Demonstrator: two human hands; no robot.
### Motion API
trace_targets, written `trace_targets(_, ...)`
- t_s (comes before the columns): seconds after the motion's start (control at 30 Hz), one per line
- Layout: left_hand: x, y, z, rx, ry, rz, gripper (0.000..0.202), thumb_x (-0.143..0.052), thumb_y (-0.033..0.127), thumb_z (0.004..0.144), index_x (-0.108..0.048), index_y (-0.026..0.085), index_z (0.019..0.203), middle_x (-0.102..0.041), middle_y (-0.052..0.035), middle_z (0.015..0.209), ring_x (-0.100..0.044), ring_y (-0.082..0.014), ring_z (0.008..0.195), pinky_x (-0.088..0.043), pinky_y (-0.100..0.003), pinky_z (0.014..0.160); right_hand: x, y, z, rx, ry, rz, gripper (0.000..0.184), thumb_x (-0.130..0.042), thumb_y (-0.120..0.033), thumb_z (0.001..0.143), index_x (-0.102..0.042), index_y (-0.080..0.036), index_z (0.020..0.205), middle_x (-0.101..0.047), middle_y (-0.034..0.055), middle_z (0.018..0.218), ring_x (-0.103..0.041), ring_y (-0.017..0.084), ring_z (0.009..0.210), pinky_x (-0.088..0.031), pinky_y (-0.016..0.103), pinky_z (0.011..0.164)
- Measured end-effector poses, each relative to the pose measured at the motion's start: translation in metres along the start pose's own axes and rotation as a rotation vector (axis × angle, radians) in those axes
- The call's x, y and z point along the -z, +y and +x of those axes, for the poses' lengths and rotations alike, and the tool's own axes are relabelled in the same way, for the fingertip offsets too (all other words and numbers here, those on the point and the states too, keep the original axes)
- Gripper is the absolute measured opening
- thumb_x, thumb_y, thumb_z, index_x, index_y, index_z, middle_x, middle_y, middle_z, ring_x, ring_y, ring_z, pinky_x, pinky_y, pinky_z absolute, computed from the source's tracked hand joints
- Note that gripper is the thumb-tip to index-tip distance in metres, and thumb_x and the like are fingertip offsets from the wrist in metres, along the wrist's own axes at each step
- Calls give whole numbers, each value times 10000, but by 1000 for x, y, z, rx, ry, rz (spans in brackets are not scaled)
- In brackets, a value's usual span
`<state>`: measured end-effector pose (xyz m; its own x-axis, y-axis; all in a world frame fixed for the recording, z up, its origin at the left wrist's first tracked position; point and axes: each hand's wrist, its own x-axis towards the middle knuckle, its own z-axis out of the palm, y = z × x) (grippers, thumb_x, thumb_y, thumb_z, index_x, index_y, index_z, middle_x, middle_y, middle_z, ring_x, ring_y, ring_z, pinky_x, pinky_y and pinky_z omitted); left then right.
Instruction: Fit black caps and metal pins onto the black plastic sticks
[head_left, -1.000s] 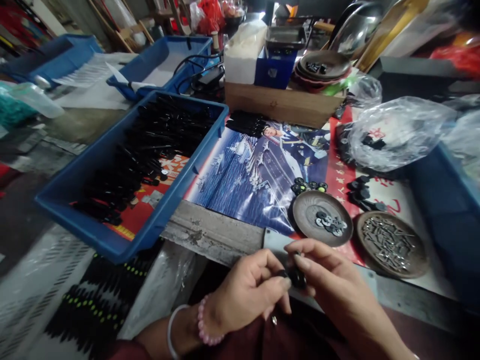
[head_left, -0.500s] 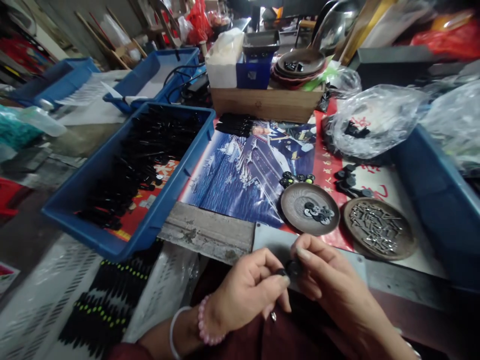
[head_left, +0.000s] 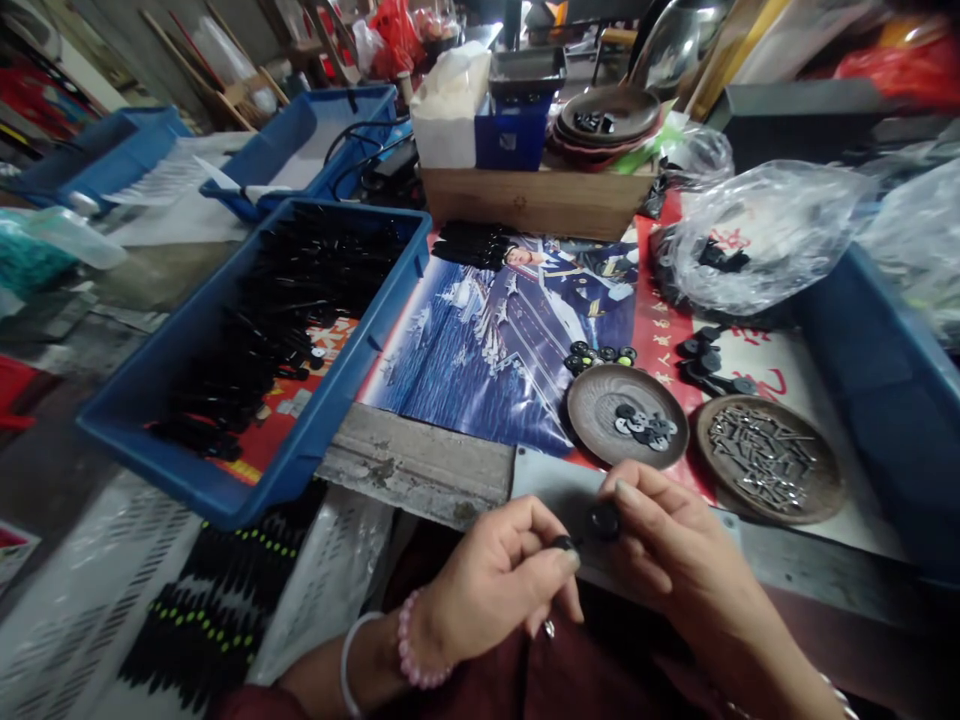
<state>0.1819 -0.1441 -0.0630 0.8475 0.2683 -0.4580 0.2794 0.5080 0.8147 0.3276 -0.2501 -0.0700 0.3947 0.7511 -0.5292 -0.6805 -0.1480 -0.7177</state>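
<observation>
Between the thumb and fingers of my right hand (head_left: 667,540) is a small round black disc (head_left: 604,521), its flat side showing. My left hand (head_left: 506,572) is closed around a slim black part (head_left: 564,543); most of it is hidden in the fingers, and a shiny metal tip (head_left: 549,628) shows below them. The two parts are apart, with a short gap between the hands. Just beyond my hands stand a brown plate (head_left: 589,425) with small grey and black discs and a second brown plate (head_left: 709,470) heaped with metal pins.
A blue tray (head_left: 277,480) full of black rods stands at the left. Round black pieces (head_left: 600,356) lie behind the first plate. A clear plastic bag (head_left: 780,230) and another blue bin (head_left: 892,380) are at the right. A wooden box (head_left: 525,200) sits at the back.
My right hand has drawn slightly right and up with the black disc, widening the gap to my left hand. The left hand has hardly moved. The view has shifted a little.
</observation>
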Motion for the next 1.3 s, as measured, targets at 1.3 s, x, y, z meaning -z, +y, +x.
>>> trace_targets(1.3,7,-18,-9,-148,28,222,455,-590,327,970,-456,202,1386,-707,-16,765,-501,-73,468,-412,-162,452,-7,20,-5,123,-131,-347,368,-699,-500,912,-545,-202,759,-495,-62,508,-378,63,365,-267,167,354)
